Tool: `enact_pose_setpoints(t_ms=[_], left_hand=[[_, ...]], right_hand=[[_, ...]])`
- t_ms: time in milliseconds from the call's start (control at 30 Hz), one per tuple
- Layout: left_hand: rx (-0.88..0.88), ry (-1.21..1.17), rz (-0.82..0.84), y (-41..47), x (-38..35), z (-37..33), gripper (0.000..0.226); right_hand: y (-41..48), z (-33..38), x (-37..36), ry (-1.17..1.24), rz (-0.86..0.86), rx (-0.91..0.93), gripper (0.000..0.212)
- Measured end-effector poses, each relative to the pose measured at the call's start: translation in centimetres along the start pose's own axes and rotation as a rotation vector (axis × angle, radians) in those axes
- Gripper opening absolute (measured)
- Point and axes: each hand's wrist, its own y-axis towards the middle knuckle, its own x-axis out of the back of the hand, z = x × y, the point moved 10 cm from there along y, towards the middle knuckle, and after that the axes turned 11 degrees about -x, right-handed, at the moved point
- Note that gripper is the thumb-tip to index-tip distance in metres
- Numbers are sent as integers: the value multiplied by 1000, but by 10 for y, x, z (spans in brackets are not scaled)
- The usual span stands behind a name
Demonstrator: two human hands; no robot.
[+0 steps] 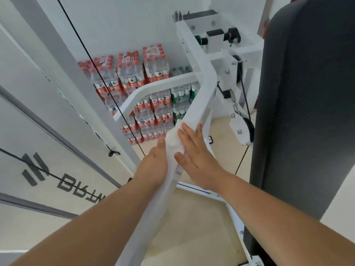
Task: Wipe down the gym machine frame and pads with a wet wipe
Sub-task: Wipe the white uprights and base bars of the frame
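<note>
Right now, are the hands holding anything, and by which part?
A wet wipe, draped over the white frame bar. The right hand presses its right side flat; the left hand is at its left side, fingers hidden.

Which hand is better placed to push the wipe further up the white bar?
Likely right. The right hand lies flat on the wet wipe, fingers pointing up the frame bar. The left hand sits against the bar's left side.

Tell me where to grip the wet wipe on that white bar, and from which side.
Grip the wipe where it bunches over the top edge of the white bar, coming from above and wrapping down both faces. The bar is narrow, so the wipe straddles it; the left hand sits on one face, the right hand lies flat on the other.
</note>
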Motion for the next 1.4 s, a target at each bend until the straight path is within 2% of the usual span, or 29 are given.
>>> enact_pose_setpoints(t_ms=[100,167,267,400,500,600,700,767,833,867,900,967,1067,1167,1300,1400], left_hand=[[63,21,100,14,-5,-5,75],[-6,44,139,26,-7,-26,70],[-57,67,113,50,-5,-51,67],[-158,74,128,75,-16,-67,61],[-247,89,154,85,-27,-68,57],[-338,72,103,92,-30,-67,57],[-349,123,86,100,-34,-61,49],[-332,205,82,102,-35,-57,48],[-323,256,100,102,-37,-55,48],[-328,267,114,101,-38,-56,47],[-336,280,128,100,-38,-57,46],[-353,311,140,99,-40,-58,46],[-342,274,121,100,-38,-57,53],[-333,205,126,99,-38,-58,62],[-313,53,132,101,-38,-55,42],[-287,17,124,100,-35,-51,43]], right_hand=[[29,-4,22,91,-44,-66,81],[59,-13,41,160,-107,-161,77],[96,-26,67,260,-196,-271,61],[107,-31,79,271,-222,-332,63],[86,-24,62,176,-181,-276,74],[67,-20,47,87,-145,-211,92],[99,-33,61,45,-150,-250,93],[140,-44,83,-140,-151,-273,100],[179,-63,106,-288,-167,-320,78],[192,-66,118,-309,-194,-333,73],[200,-66,126,-314,-221,-347,79],[201,-62,136,-228,-284,-416,91],[183,-52,127,-161,-281,-475,86],[145,-40,109,-103,-240,-417,82],[86,-22,67,-155,-174,-292,89],[82,-21,66,-220,-139,-267,88]])
